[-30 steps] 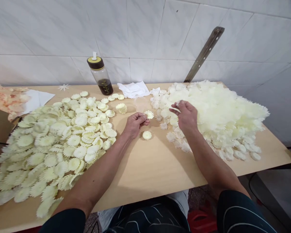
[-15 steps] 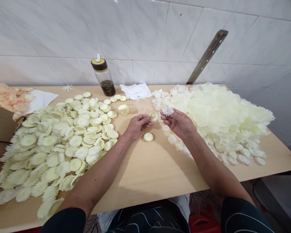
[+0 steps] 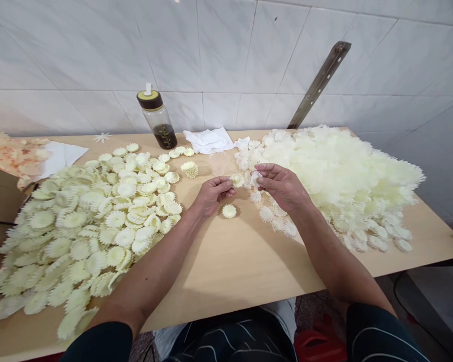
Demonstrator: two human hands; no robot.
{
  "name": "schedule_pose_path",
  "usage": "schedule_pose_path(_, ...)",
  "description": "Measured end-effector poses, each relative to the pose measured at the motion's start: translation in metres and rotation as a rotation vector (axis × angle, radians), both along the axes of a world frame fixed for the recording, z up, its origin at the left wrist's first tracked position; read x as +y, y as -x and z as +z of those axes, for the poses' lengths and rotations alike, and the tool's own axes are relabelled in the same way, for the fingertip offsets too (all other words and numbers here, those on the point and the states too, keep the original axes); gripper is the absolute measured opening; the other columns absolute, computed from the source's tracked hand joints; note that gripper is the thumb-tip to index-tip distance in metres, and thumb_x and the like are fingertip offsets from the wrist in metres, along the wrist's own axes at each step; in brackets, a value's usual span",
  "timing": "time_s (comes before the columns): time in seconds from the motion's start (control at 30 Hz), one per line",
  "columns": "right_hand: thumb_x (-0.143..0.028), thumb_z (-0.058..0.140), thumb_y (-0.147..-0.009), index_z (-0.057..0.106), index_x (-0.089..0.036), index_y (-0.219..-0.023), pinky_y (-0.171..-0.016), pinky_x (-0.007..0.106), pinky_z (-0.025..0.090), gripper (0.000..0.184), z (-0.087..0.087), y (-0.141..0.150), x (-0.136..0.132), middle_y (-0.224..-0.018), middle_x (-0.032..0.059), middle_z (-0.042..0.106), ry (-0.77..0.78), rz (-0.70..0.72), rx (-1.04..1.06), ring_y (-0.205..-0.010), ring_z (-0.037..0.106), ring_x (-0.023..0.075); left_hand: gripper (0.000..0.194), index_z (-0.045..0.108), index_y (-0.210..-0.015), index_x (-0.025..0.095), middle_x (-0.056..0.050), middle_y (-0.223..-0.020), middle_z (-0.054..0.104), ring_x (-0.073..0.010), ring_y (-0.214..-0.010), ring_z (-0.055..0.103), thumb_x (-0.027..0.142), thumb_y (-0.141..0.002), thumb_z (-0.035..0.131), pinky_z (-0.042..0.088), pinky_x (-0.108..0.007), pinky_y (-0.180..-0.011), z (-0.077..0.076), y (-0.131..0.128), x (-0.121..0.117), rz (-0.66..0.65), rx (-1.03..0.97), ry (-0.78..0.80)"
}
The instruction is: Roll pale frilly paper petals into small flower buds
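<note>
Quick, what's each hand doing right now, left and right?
Left hand: closed, pinching a pale yellow flower piece.
Right hand: closed, holding a white flower piece.

Hands [image 3: 213, 195] over a table [image 3: 226, 266], cream petal disc [image 3: 237, 180] in left, white disc [image 3: 255, 178] in right.
</note>
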State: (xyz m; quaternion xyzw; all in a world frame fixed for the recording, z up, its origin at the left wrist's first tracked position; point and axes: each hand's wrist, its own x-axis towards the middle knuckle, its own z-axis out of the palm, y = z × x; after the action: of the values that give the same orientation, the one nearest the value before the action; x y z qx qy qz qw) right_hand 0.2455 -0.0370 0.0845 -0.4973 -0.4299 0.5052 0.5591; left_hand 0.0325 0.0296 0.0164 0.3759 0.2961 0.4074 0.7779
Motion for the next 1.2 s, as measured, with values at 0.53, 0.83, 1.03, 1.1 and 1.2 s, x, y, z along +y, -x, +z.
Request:
schedule_pose_path(0.53, -0.034, 0.091, -0.067, 0.075, -0.019, -0.107, -0.079, 0.034, 0.059, 0.045, -0.018, -0.002, 0.005, -0.096, 0.0053, 0.077, -0.086, -0.099, -0.236, -0.086, 0.07, 0.0185, 0.044, 0.074, -0.092, 0.012, -0.003, -0.075, 0.071, -0.0118, -0.068, 0.068, 0.035, -0.064, 0.098, 0.052, -0.022, -0.063, 0.0, 0.001, 0.0, -0.021, -0.018, -0.022)
schedule_pose_path(0.83, -0.035, 0.083, -0.077, 0.071, -0.018, -0.112, -0.081, 0.041, 0.06, 0.041, -0.016, -0.007, 0.004, -0.102, 0.0088, 0.077, -0.144, -0.22, -0.541, -0.083, 0.071, 0.0206, 0.042, 0.074, -0.091, 0.012, -0.003, -0.075, 0.071, -0.0121, -0.069, 0.068, 0.034, -0.064, 0.098, 0.052, -0.022, -0.063, 0.0, 0.001, 0.0, -0.022, -0.029, -0.028)
schedule_pose_path(1.03, -0.036, 0.084, -0.077, 0.07, -0.019, -0.114, -0.082, 0.041, 0.061, 0.043, -0.015, -0.009, 0.003, -0.103, 0.0101, 0.078, -0.154, -0.209, -0.564, -0.088, 0.073, 0.0228, 0.042, 0.074, -0.092, 0.012, -0.002, -0.077, 0.07, -0.0122, -0.069, 0.068, 0.034, -0.065, 0.098, 0.052, -0.023, -0.063, 0.0, 0.001, 0.0, -0.023, -0.025, -0.023)
schedule_pose_path(1.1, -0.035, 0.083, -0.077, 0.07, -0.018, -0.113, -0.084, 0.04, 0.061, 0.041, -0.016, -0.01, 0.004, -0.103, 0.0104, 0.079, -0.161, -0.196, -0.575, -0.092, 0.074, 0.0239, 0.043, 0.074, -0.092, 0.013, -0.002, -0.077, 0.07, -0.0124, -0.069, 0.068, 0.034, -0.065, 0.098, 0.052, -0.023, -0.063, 0.0, 0.001, 0.0, -0.024, -0.025, -0.022)
schedule_pose_path(1.2, -0.033, 0.079, -0.079, 0.071, -0.019, -0.114, -0.077, 0.038, 0.06, 0.038, -0.017, -0.012, 0.004, -0.105, 0.0097, 0.079, -0.147, -0.195, -0.657, -0.083, 0.074, 0.0218, 0.043, 0.074, -0.092, 0.013, -0.002, -0.076, 0.07, -0.0127, -0.069, 0.068, 0.034, -0.064, 0.098, 0.052, -0.023, -0.063, 0.001, 0.001, 0.0, -0.028, -0.023, -0.021)
